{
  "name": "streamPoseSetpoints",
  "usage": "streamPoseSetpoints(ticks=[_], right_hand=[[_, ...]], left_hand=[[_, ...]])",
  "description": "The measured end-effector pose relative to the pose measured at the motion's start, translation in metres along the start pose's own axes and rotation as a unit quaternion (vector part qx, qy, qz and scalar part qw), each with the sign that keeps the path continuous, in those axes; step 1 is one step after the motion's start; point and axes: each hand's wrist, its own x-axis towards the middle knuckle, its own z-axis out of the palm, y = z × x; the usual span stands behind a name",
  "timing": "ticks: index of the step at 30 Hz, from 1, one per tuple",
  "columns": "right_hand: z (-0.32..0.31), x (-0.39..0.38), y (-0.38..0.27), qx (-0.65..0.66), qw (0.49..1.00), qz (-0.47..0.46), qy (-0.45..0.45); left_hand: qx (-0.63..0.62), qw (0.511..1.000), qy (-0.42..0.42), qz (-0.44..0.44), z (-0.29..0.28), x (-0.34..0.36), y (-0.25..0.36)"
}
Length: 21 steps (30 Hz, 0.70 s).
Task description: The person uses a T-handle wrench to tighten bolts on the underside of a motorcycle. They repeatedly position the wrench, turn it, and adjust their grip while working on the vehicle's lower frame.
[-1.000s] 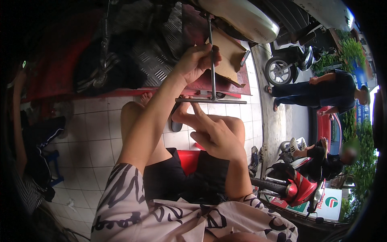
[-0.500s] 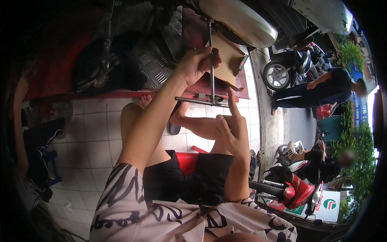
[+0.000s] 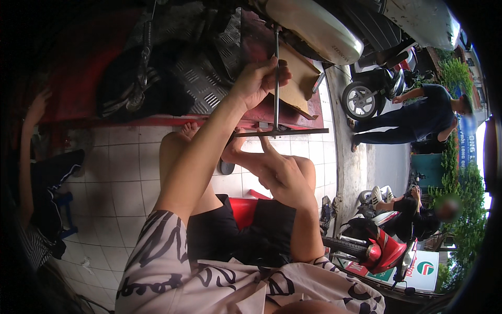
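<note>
A metal T-handle wrench (image 3: 276, 110) runs from the underside of a motorbike's pale rounded cover (image 3: 319, 31) toward me. My left hand (image 3: 259, 83) is curled around its shaft, the fingers loosely bent. The crossbar (image 3: 306, 131) lies sideways at the near end. Just below the crossbar is my right hand (image 3: 286, 175), its index finger stretched up to the bar left of the shaft and its other fingers partly bent. Where the wrench's far end meets the motorbike is hard to make out.
Beside the wrench lies a brown cardboard piece (image 3: 295, 83) on a red platform (image 3: 256, 112) with a metal tread plate (image 3: 201, 86). Another person's arm (image 3: 34, 112) is at the left. On the right are a standing person (image 3: 434, 115), a seated person (image 3: 418, 212) and parked motorbikes (image 3: 384, 248).
The crossbar has turned, its right end now reaching farther right. My right hand has swung left, its index finger now left of the shaft. My left hand stays around the shaft.
</note>
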Motion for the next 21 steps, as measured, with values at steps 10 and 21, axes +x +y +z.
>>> streamPoseSetpoints(ticks=[10, 21], right_hand=[[0.011, 0.001, 0.007, 0.045, 0.996, 0.074, -0.007], [0.017, 0.01, 0.034, -0.104, 0.94, 0.176, 0.272]], left_hand=[[0.053, 0.997, 0.048, -0.008, 0.007, -0.001, -0.006], [0.081, 0.995, 0.058, -0.006, 0.005, -0.001, -0.009]])
